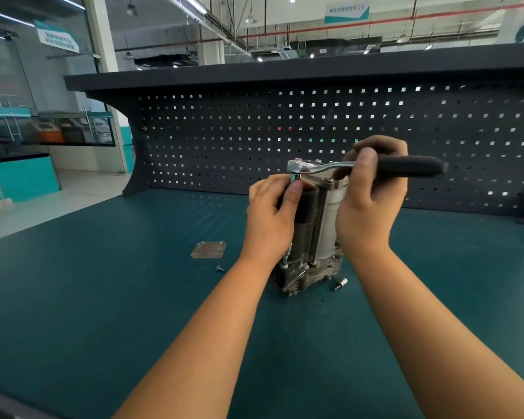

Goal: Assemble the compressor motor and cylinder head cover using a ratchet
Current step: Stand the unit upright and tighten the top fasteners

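Here, right hand (371,195) fingers clamp the ratchet (412,166); left hand (271,207) fingers pinch its socket (296,176).

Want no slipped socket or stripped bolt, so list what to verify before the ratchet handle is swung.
1. Right hand grips the ratchet at its handle: ok.
2. Left hand pinches the socket under the ratchet head: ok.
3. Socket seated square on a bolt: cannot tell, the thumb hides it.
4. Compressor upright on the bench: ok.
5. Cover plate fitted: not ok, it lies flat on the bench left of the compressor, with a loose screw beside it.
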Demonstrator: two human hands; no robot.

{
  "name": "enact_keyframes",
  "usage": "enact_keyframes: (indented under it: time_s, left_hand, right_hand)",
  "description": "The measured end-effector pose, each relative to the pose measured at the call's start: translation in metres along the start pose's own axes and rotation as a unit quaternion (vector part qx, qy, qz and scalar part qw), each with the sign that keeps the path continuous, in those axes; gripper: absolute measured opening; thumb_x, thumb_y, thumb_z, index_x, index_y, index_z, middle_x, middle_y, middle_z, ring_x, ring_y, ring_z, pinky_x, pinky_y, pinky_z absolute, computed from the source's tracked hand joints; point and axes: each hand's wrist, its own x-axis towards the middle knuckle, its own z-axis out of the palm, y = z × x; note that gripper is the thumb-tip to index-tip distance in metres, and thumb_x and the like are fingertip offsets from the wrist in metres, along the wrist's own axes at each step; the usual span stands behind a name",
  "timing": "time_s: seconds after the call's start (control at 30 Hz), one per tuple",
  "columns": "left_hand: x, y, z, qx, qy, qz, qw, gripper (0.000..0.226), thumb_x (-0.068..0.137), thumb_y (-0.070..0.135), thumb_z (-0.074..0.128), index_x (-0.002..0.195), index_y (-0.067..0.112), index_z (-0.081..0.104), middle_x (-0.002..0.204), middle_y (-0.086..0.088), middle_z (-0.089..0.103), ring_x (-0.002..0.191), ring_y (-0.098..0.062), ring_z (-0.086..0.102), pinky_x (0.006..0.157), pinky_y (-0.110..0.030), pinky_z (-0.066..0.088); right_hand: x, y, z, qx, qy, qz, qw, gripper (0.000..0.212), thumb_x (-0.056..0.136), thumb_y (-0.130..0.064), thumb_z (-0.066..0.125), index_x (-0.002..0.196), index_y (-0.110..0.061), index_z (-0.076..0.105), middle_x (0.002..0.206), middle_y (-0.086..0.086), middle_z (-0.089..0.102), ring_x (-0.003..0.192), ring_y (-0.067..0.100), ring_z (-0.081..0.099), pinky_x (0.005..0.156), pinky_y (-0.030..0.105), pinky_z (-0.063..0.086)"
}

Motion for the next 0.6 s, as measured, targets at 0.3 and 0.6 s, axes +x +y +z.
enact_keyframes:
  time_s: [0.3, 0.6]
  left_hand:
    - [0.0, -0.001, -0.001, 0.009, -0.016, 0.015, 1.0, 0.029, 0.097, 0.033, 0.044, 0.103, 0.016, 0.067, 0.103, 0.012, 0.06, 0.108, -0.012, 0.041, 0.094, -0.03, 0.035]
    - [0.011, -0.011, 0.009, 0.113, -0.055, -0.036, 0.991, 0.013, 0.1, 0.025, 0.04, 0.091, 0.033, 0.045, 0.081, 0.021, 0.044, 0.099, -0.014, 0.047, 0.079, -0.021, 0.033]
  right_hand:
    - [0.005, 0.001, -0.009, 0.01, 0.004, 0.08, 0.997, 0.013, 0.082, -0.03, 0.055, 0.074, -0.028, 0.065, 0.073, -0.017, 0.062, 0.072, -0.003, 0.054, 0.071, 0.022, 0.044]
    - [-0.007, -0.023, 0.024, -0.37, -0.076, -0.304, 0.875, 0.031, 0.09, -0.03, 0.059, 0.066, -0.011, 0.062, 0.059, 0.0, 0.053, 0.059, 0.024, 0.049, 0.072, 0.033, 0.026]
